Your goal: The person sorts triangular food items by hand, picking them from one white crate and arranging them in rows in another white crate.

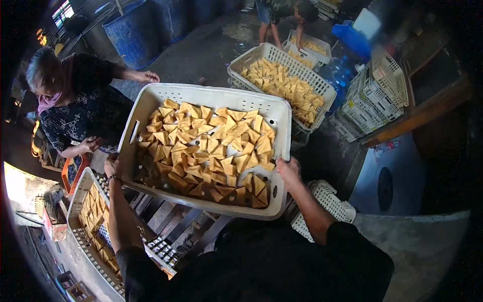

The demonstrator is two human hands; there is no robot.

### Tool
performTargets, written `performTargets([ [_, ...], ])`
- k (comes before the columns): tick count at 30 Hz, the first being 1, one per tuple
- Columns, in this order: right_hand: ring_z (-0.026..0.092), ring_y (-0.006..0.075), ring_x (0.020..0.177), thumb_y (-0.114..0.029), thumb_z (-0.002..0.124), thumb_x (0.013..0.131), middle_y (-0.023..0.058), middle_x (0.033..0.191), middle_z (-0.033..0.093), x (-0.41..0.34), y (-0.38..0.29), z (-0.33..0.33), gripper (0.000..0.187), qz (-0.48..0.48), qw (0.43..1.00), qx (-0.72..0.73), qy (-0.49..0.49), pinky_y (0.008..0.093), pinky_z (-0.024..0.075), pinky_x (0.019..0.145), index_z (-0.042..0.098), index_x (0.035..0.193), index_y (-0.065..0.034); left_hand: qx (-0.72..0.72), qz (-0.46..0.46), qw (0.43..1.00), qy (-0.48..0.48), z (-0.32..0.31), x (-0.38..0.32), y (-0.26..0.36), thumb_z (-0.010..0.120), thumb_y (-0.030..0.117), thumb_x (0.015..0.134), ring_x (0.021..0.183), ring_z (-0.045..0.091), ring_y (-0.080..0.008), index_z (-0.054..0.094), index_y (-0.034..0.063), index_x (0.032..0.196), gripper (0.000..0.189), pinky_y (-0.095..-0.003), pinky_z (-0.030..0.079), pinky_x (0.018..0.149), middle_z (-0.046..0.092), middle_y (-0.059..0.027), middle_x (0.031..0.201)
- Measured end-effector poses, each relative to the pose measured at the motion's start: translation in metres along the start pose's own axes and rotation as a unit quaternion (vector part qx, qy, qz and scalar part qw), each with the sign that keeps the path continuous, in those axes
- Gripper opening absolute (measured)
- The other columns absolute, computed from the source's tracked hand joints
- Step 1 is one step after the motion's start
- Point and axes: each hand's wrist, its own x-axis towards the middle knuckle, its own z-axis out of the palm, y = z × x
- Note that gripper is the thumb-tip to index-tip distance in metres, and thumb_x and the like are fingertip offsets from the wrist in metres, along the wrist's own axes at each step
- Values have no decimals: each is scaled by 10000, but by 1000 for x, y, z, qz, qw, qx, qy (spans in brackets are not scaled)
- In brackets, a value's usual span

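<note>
A white plastic crate [211,92] is held up in front of me, its floor scattered with many golden triangular fried tofu pieces [211,147]. On its left end my left hand [112,166] grips the rim near the lower corner. My right hand [289,171] grasps the opposite end at the right edge, with the fingers partly hidden by the wall. Small round holes pierce the crate's walls and floor. The pieces lie loosely, leaving bits of white floor showing between them.
A perforated crate of tofu pieces [326,94] stands beyond mine; another crate [88,241] is at lower left. One person [83,98] stands at left, another [281,15] bends over crates at the back. Stacked crates [371,98] and a blue barrel [132,36] flank the floor.
</note>
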Motion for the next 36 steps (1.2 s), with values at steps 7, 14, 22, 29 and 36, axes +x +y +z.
performTargets([
  [7, 547, 151, 775, -189, 633, 854, 75, 884, 593, -45, 28, 36, 362, -25, 987, -143, -65, 328, 462, 689, 515, 1139, 1, 17, 132, 985, 113, -19, 33, -98, 662, 232, 774, 1025, 621, -313, 655, 46, 1093, 369, -373, 476, 917, 650, -177, 1110],
  [14, 588, 201, 1005, -183, 628, 890, 123, 1128, 596, -58, -10, -22, 416, 43, 933, -269, -235, 330, 486, 841, 460, 1226, -4, -179, 129, 972, 84, 13, -128, 169, 683, 137, 807, 1106, 564, -337, 666, 23, 1066, 284, -404, 438, 973, 641, -171, 1116],
  [22, 628, 212, 963, -254, 644, 909, 130, 1084, 633, -82, -47, -24, 353, 67, 810, -304, -498, 359, 510, 823, 557, 1173, -36, -259, 97, 961, 12, 17, -219, 268, 676, 105, 834, 1036, 615, -299, 654, 14, 1069, 253, -368, 509, 864, 622, -166, 1130],
  [29, 639, 302, 832, -66, 651, 822, 159, 934, 638, 16, -115, 65, 163, -471, 704, -383, -368, 394, 510, 688, 612, 966, 0, -306, -32, 950, -49, 22, -265, 301, 692, 112, 835, 991, 639, -243, 638, 4, 1073, 266, -324, 529, 806, 641, -140, 1061],
  [36, 683, 320, 820, -155, 666, 687, 160, 895, 697, 52, 0, 181, 199, -419, 507, -663, -357, 448, 547, 715, 720, 874, -113, -490, -163, 847, -125, 22, -317, 243, 643, 78, 897, 974, 598, -162, 589, -9, 1127, 252, -300, 487, 873, 634, -77, 1044],
])
